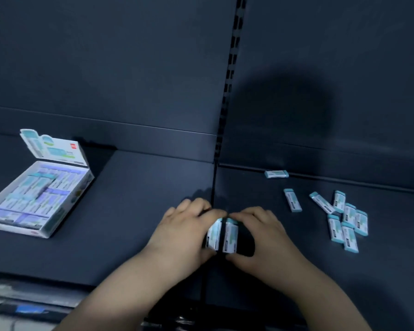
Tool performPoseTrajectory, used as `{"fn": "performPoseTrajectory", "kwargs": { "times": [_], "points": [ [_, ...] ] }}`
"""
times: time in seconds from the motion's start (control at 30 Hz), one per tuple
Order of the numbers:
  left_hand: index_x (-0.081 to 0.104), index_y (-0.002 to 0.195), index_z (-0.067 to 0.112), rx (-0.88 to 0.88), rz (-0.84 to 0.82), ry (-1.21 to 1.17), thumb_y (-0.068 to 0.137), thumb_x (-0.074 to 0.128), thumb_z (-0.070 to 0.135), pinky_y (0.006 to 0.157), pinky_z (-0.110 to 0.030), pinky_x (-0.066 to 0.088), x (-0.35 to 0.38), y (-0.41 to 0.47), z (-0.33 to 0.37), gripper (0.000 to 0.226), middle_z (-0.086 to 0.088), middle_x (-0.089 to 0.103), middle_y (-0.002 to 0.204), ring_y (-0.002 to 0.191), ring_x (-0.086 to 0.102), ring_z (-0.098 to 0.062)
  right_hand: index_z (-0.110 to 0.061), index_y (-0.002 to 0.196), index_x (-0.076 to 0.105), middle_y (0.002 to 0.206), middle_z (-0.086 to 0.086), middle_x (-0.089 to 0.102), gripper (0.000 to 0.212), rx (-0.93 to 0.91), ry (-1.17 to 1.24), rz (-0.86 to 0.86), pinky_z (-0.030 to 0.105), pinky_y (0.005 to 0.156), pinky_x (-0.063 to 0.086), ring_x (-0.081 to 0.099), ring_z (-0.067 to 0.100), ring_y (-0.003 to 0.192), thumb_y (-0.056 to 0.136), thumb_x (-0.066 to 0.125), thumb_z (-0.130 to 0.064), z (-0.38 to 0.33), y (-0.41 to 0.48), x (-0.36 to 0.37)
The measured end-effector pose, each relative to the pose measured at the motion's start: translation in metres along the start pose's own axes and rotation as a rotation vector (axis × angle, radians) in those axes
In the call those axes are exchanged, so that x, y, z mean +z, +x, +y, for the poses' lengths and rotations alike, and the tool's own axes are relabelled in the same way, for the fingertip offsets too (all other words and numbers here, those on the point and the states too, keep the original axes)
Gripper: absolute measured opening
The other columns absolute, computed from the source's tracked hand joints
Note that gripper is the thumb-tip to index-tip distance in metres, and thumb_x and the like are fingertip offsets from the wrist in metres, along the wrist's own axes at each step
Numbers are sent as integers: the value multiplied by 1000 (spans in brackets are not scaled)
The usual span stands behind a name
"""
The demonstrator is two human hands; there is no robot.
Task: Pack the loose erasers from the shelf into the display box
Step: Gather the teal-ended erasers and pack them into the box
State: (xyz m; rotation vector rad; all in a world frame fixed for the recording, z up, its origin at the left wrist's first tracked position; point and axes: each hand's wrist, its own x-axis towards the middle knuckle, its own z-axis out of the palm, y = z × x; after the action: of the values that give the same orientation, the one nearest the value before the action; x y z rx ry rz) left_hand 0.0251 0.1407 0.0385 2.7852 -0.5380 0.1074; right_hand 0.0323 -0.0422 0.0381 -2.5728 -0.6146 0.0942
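Forearms come in from the bottom edge, and my left hand [184, 225] and right hand [263, 231] meet over the seam of the dark shelf [134, 211]. Each hand pinches one held eraser [214, 235], thumb below and fingers curled over the top. The pair stands side by side, and I can't tell if they touch or whether more sit behind.

Dark back panels rise behind, split by a slotted upright [228, 91], with a round shadow on the right panel. A dark object [24, 310] at bottom left is too blurred to name.

The display box [74, 199] sits far left on the shelf with its lid [55, 149] standing up. Rows of erasers fill it, their print blurred. Loose erasers [344, 218] lie scattered to the right, and a lone eraser [276, 174] lies against the back wall.
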Motion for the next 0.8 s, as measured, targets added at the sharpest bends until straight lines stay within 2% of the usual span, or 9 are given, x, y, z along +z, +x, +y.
{"fn": "performPoseTrajectory", "kwargs": {
  "times": [0.07,0.1,0.2,0.27,0.4,0.5,0.6,0.7,0.8],
  "points": [
    [55,117,32,-3,62,61,57,67,51,70,-28,45,-9,-14,-14,64,12,56,101,89,54,-13,-38,127,43,111,-25,33,62,-46,37,8,19,98,24,31,-2,107,70,66,-47,-17,10,9],
    [57,113,31,-22,88,86,56,61,54,67,-27,44,-13,-21,-22,62,12,58,99,86,53,-12,-39,126,43,110,-27,31,61,-65,55,8,18,98,24,30,-3,107,68,64,-48,-27,15,15],
    [60,105,31,-49,105,117,57,48,57,69,-27,31,-28,-45,-52,56,14,60,96,86,45,-10,-42,125,40,107,-35,25,60,-101,111,12,13,97,22,26,-8,109,69,62,-48,-64,28,36],
    [61,102,30,-38,96,142,51,55,58,66,-29,26,-38,-58,-79,59,13,61,94,85,44,-11,-42,125,40,110,-36,25,62,-108,150,15,14,99,22,23,-10,114,70,66,-46,-91,40,52],
    [64,103,25,-2,93,174,44,68,57,69,-29,28,-62,-78,-140,66,10,64,92,87,46,-13,-39,130,39,117,-28,30,66,-117,147,45,16,103,23,26,-7,114,71,68,-46,-146,72,82],
    [61,104,30,8,134,156,53,57,58,72,-27,36,-86,-89,-194,58,13,64,93,87,48,-10,-37,136,35,123,-26,31,70,-105,111,56,17,105,22,25,-6,116,74,65,-49,-185,100,102],
    [60,105,31,11,81,165,48,60,62,65,-28,46,-108,-97,-249,65,14,66,94,89,47,-8,-35,139,31,126,-23,31,73,-78,64,60,18,106,22,23,-5,116,76,62,-52,-217,129,120],
    [66,103,31,-25,-19,161,46,66,67,65,-24,44,-119,-93,-286,67,17,66,95,91,50,-7,-34,141,27,131,-20,29,72,-28,9,57,18,106,21,23,0,120,79,61,-50,-233,152,130],
    [61,115,32,-21,-95,140,61,50,71,74,-25,39,-122,-81,-298,67,20,63,106,101,55,-7,-34,141,25,136,-18,29,71,22,-34,30,20,107,20,21,3,125,81,60,-47,-241,169,134]
  ]
}}
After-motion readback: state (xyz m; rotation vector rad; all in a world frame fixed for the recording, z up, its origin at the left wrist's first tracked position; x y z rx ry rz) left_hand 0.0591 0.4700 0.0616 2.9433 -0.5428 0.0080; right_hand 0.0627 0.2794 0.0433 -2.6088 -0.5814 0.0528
